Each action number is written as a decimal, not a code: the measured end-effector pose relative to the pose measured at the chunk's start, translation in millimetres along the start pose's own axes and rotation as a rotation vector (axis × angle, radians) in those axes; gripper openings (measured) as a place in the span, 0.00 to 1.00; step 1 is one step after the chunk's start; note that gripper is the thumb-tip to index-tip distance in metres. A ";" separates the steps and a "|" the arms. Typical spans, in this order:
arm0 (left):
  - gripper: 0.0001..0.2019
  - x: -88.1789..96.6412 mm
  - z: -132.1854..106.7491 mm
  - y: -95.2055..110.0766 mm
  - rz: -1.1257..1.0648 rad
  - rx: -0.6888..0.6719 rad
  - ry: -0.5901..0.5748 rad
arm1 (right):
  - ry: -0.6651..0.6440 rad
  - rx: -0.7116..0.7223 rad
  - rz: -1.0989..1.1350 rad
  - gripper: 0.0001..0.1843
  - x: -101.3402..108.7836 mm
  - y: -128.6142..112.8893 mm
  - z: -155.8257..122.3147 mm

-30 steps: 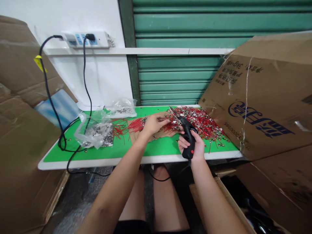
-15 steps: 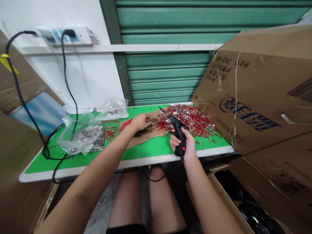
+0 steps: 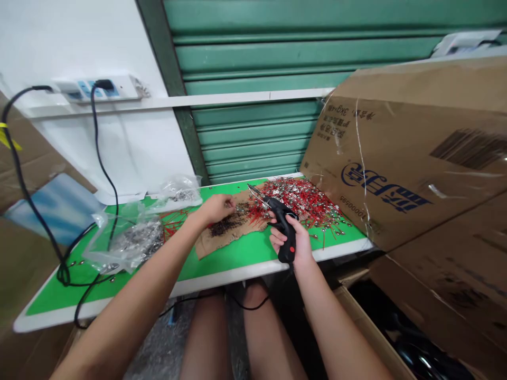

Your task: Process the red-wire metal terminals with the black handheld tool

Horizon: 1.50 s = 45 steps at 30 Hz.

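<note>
My right hand (image 3: 303, 247) grips the handle of a black gun-shaped soldering iron (image 3: 282, 215), its metal tip pointing up and left over the cardboard. My left hand (image 3: 216, 208) is closed in a pinch above the scorched cardboard sheet (image 3: 209, 246); whatever is between its fingertips is too small to make out. Dark scorched bits (image 3: 229, 224) cover the cardboard just beneath that hand. A heap of red wires with shiny metal ends (image 3: 307, 200) lies beyond the iron's tip, to the right. More red wires (image 3: 171, 221) lie left of the cardboard, partly behind my left forearm.
Clear plastic bags of small metal parts, one nearer (image 3: 137, 240) and one farther (image 3: 181, 191), sit on the green tabletop (image 3: 51, 301). Black cables run from a power strip (image 3: 125, 87) down the left side. A large carton (image 3: 400, 158) walls off the right.
The camera view has shifted, so the bench sits lower and further left. My left hand stays pinched over the cardboard, and my right hand keeps holding the soldering iron.
</note>
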<state>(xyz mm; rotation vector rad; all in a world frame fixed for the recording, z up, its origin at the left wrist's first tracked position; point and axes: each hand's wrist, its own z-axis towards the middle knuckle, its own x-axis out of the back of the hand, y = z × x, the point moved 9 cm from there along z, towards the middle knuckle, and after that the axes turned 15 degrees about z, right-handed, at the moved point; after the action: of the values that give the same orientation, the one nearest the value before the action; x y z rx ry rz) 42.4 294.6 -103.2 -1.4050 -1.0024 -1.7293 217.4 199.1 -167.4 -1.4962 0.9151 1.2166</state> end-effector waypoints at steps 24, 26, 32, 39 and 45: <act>0.12 4.0 -104.7 -62.0 0.234 0.457 0.247 | 0.041 -0.031 0.015 0.13 -0.4 4.3 -0.3; 0.10 4.5 -103.8 -63.4 0.215 0.462 0.267 | 0.058 -0.028 0.024 0.14 0.2 4.2 -0.2; 0.12 15.3 -107.7 -65.7 0.179 0.464 0.384 | 0.087 -0.030 0.002 0.14 1.3 3.8 -1.1; 0.10 12.0 -123.6 -43.3 0.066 0.291 0.463 | 0.093 -0.028 -0.281 0.11 -1.4 6.6 -3.3; 0.08 -3.4 -136.7 -36.4 0.027 0.246 0.445 | 0.199 -0.233 -0.694 0.19 4.4 28.0 -4.6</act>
<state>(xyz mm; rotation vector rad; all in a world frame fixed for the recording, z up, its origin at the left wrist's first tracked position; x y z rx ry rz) -50.9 191.2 -128.0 -0.8260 -0.9026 -1.7262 193.2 187.7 -177.6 -1.9271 0.3148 0.6819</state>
